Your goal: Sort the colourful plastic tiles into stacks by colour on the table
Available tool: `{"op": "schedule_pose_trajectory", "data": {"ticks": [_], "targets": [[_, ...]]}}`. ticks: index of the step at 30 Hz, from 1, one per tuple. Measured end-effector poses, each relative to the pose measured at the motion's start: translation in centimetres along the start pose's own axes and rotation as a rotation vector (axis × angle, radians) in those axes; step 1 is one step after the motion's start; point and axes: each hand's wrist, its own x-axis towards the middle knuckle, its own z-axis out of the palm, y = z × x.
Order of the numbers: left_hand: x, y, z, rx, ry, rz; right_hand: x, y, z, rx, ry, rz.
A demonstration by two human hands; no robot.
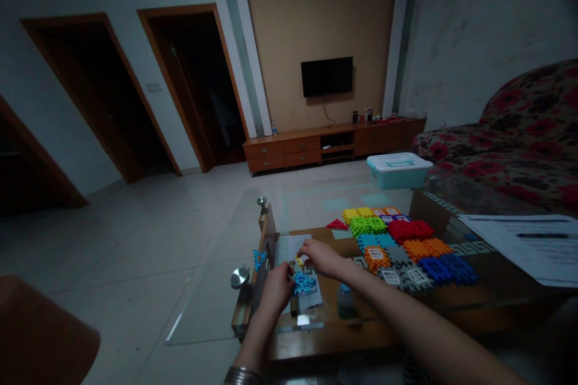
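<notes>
My right hand [318, 257] is closed in a pinch on a small yellow interlocking piece [298, 261]. Close to its left, my left hand [279, 284] has its fingers curled together; what they grip is hidden. Light blue interlocking pieces [306, 284] lie just right of my left fingers, above a pale sheet [311, 301] with printed pictures. Whether my left hand touches these blue pieces I cannot tell. Another blue piece [259, 259], with an open middle, is left of my hands near the table's wooden support.
Colour-sorted stacks of interlocking plates, such as a red stack [410, 230], cover the right of the glass table [203, 289]. Behind them stands a teal box with a white lid [400, 171]. Printed papers [528, 243] lie far right. A bottle [345, 301] is below my right forearm.
</notes>
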Motion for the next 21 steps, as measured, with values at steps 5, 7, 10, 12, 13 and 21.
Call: {"op": "schedule_pose_trajectory", "data": {"ticks": [5,7,10,12,13,21], "targets": [[0.5,-0.2,-0.1,0.021,0.051,-0.013,-1.2,-1.6,1.1,0.049,-0.105,-0.056],[0.6,-0.6,-0.6,0.084,0.159,-0.035,-1.7,-2.0,1.5,0.02,-0.121,-0.057],[0.7,-1.5,-1.4,0.242,0.35,-0.105,-2.1,-2.5,1.8,-0.031,-0.141,-0.062],[0.8,-2.1,-1.7,0.317,0.359,-0.166,-2.2,-2.8,1.7,-0.046,-0.155,-0.068],[0.8,-2.4,-1.8,0.341,0.335,-0.188,-2.3,-2.8,1.6,-0.051,-0.163,-0.071],[0.7,-2.3,-2.7,0.36,0.152,-0.14,-2.8,-2.4,0.5,-0.118,-0.245,-0.01]]}}
